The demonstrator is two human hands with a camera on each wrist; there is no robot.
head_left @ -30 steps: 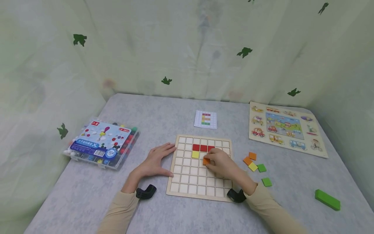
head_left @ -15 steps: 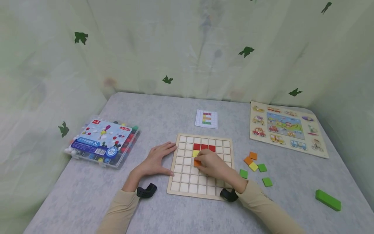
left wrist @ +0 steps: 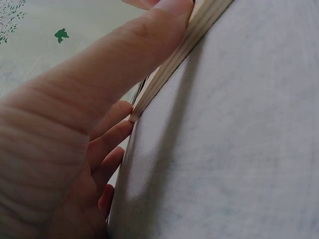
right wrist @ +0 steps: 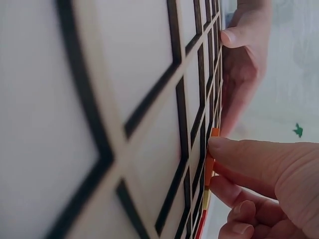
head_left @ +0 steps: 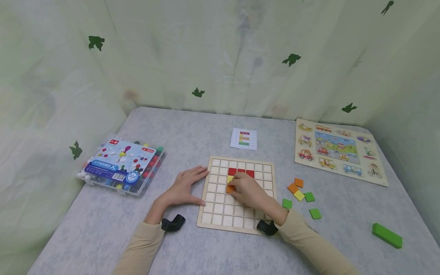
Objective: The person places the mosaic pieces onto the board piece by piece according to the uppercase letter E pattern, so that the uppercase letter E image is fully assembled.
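Observation:
A wooden grid board lies on the table with red tiles in one row and a yellow tile below the leftmost red one. The right hand pinches an orange tile just below the yellow tile; in the right wrist view the thumb and a finger hold the orange tile at the board's surface. The left hand rests with spread fingers against the board's left edge; the left wrist view shows its thumb on the wooden edge.
Loose orange, yellow and green tiles lie right of the board. A pattern card is behind it. A boxed kit stands at left, a picture puzzle at back right, a green block at right.
The right hand has moved left over the board with the orange tile, from the column under the middle red tile to below the yellow one. The left hand has stayed at the edge.

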